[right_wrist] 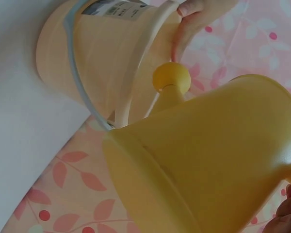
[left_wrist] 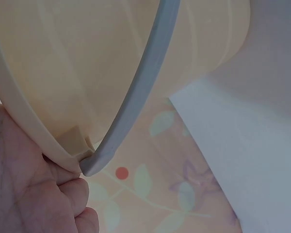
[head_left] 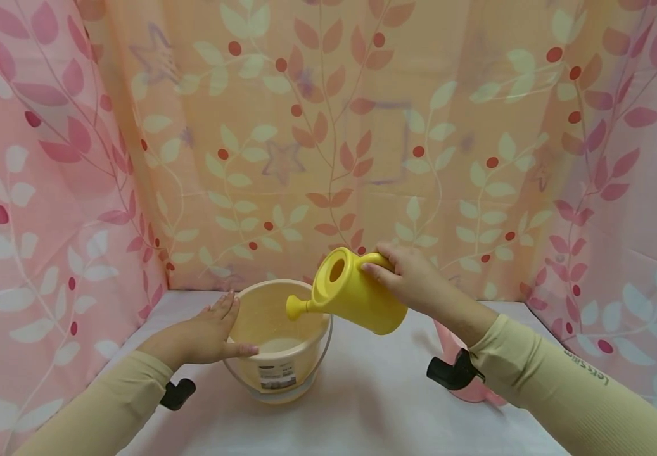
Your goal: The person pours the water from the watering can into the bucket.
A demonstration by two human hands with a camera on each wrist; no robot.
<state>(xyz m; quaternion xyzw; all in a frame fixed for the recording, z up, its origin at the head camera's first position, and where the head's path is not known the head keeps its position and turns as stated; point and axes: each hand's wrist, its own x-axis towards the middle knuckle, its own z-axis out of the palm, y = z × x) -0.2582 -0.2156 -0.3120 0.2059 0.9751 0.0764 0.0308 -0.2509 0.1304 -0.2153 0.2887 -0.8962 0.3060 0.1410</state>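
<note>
Yellow cylindrical watering can (head_left: 357, 301), its handle (head_left: 375, 259) gripped by the right hand (head_left: 416, 275), tilts mid-frame, spout (head_left: 297, 308) over a cream plastic bucket (head_left: 271, 316), lower centre-left, whose rim (head_left: 282, 282) the left hand (head_left: 203, 332) touches, thumb spread.

The left sleeve (head_left: 100, 399) and right sleeve (head_left: 567, 392) are snug and beige, creased near the cuffs, ending at the wrists of the bare left grip (head_left: 203, 335) and right grip (head_left: 417, 280). Dark lettering (head_left: 586, 367) runs along the right sleeve's far edge. Each wrist carries a short, bent, black piece (head_left: 450, 370).
</note>
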